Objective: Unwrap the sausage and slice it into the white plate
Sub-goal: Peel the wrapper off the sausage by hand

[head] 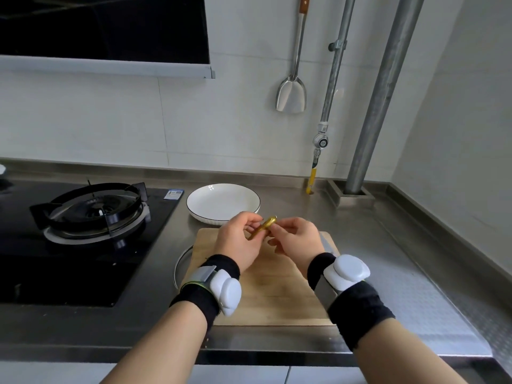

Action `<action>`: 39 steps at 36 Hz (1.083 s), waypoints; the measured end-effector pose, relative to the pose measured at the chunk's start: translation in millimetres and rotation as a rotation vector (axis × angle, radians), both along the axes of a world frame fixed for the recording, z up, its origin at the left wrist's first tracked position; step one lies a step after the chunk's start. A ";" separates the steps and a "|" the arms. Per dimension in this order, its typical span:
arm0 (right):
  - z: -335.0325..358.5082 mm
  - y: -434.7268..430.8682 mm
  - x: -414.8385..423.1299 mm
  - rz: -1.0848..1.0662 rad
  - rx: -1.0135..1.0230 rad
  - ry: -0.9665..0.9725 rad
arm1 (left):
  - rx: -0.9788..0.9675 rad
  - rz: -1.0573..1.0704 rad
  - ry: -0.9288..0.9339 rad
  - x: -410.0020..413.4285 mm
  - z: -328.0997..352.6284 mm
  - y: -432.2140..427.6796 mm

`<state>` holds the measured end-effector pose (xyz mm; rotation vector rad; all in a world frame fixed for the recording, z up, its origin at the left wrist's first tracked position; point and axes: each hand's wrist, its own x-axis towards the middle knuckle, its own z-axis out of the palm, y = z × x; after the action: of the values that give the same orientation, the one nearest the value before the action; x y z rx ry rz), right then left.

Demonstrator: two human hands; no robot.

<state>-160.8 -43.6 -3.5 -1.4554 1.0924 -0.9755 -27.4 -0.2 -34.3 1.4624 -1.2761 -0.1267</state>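
Sausage (pixel 264 226): one, in a gold wrapper, held in the air between my two hands, tilted with its far end higher. My left hand (pixel 239 242) grips the lower end, fingers curled round it. My right hand (pixel 297 239) pinches the upper end with its fingertips. Both hands hover over the far edge of the wooden cutting board (pixel 277 295), one count, lying flat on the steel surface (pixel 388 245). White plate (pixel 223 202): one, on the surface just beyond the board and the sausage, nothing on it. One gas burner (pixel 97 209) sits to the left.
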 end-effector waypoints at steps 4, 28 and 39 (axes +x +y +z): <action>-7.3 0.8 7.6 -0.017 0.016 -0.104 | 0.005 -0.019 0.013 0.1 1.3 0.2; -20.6 -1.9 7.6 -0.052 0.041 -0.334 | 0.040 -0.075 0.097 2.9 1.0 1.7; -20.0 -1.5 7.4 -0.054 -0.055 -0.315 | -0.043 -0.008 0.046 3.1 3.7 3.4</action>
<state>-153.4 -45.1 -23.5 -1.2677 0.8830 -1.2341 -24.2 3.2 -30.6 1.4098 -1.2407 -0.1369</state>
